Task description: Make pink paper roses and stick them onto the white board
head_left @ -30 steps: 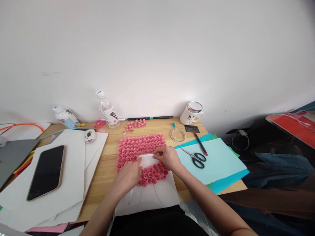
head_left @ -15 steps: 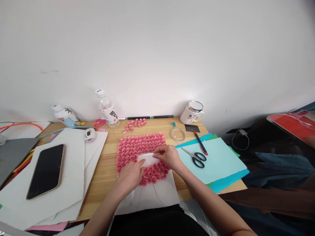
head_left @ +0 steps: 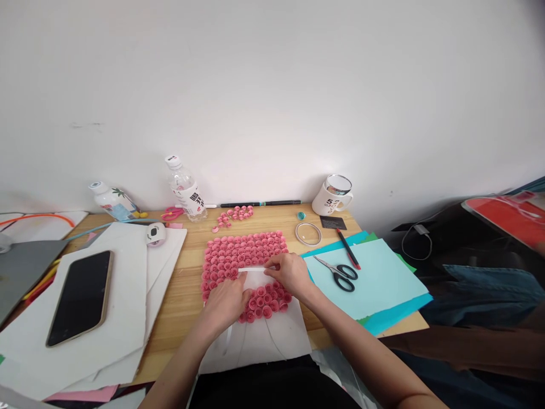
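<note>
On the table in front of me lies a white sheet (head_left: 272, 346), largely covered with rows of rolled pink paper roses (head_left: 238, 250). A bare white patch shows among the roses, and a narrow white strip of tape (head_left: 253, 270) spans its far side. My right hand (head_left: 290, 274) pinches the strip near its right end. My left hand (head_left: 225, 301) rests flat on the roses and sheet, thumb and index finger apart, the index tip by the strip's left end. Behind the sheet sits a small group of loose paper roses (head_left: 238, 213).
To the right are scissors (head_left: 340, 276) and a red-black pen (head_left: 348, 249) on pale blue paper (head_left: 383, 278), with a tape roll (head_left: 307, 233) and a mug (head_left: 332, 194) behind. A phone (head_left: 80, 298) lies on white boards at left. Bottles (head_left: 186, 190) stand by the wall.
The white strip shows more distinctly now as a narrow raised band between the fingertips. Both hands have hardly moved.
</note>
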`<control>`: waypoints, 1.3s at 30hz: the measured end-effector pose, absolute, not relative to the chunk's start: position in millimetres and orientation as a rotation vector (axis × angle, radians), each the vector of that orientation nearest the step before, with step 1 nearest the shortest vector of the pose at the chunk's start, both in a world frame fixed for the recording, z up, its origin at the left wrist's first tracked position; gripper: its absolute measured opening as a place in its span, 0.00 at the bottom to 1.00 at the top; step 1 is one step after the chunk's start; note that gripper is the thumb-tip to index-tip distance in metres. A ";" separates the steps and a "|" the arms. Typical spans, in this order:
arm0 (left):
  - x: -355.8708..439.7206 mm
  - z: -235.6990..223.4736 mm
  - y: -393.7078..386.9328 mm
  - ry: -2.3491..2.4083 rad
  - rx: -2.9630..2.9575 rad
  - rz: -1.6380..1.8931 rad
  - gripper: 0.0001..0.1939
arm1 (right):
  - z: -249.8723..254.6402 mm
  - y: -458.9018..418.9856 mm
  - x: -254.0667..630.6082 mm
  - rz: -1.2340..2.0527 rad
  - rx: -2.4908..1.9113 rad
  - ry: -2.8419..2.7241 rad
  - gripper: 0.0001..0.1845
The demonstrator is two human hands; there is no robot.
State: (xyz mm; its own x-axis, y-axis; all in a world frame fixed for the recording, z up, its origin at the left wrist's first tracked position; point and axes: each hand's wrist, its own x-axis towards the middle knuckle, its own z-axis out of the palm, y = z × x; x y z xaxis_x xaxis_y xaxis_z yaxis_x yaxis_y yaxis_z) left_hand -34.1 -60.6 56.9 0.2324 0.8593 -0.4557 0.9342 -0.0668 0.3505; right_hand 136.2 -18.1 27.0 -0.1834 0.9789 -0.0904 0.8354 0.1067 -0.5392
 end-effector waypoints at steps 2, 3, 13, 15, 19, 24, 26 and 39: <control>-33.3 54.9 -59.7 1.635 1.950 -0.175 0.19 | 27.0 -17.6 136.2 0.680 -1.817 -2.127 0.04; -32.7 53.6 -59.3 1.633 1.953 -0.185 0.19 | 27.0 -17.3 136.4 0.672 -1.833 -2.140 0.04; -30.3 47.4 -56.3 1.647 1.949 -0.257 0.20 | 26.9 -13.7 133.6 0.596 -1.940 -2.267 0.07; -30.6 48.0 -56.2 1.647 1.944 -0.263 0.20 | 27.4 -13.1 132.0 0.596 -1.946 -2.283 0.07; -31.0 50.7 -56.9 1.645 1.932 -0.265 0.21 | 27.0 -11.3 128.9 0.601 -1.945 -2.312 0.08; -31.7 52.9 -58.6 1.651 1.924 -0.250 0.19 | 23.8 -9.8 126.1 0.570 -1.902 -2.345 0.08; -31.9 52.7 -58.7 1.650 1.922 -0.252 0.19 | 22.6 -9.8 125.8 0.545 -1.890 -2.351 0.08; -32.8 55.3 -58.6 1.629 1.934 -0.275 0.19 | 18.7 -9.4 126.1 0.483 -1.886 -2.378 0.08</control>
State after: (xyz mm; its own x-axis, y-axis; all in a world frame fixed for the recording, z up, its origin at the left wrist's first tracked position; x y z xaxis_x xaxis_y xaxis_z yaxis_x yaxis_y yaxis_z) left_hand -32.8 -58.6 55.3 0.2297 0.8287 -0.5103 0.9502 -0.0776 0.3017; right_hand 126.1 -9.4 18.7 -0.2454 0.9593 -0.1400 0.9378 0.1983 -0.2848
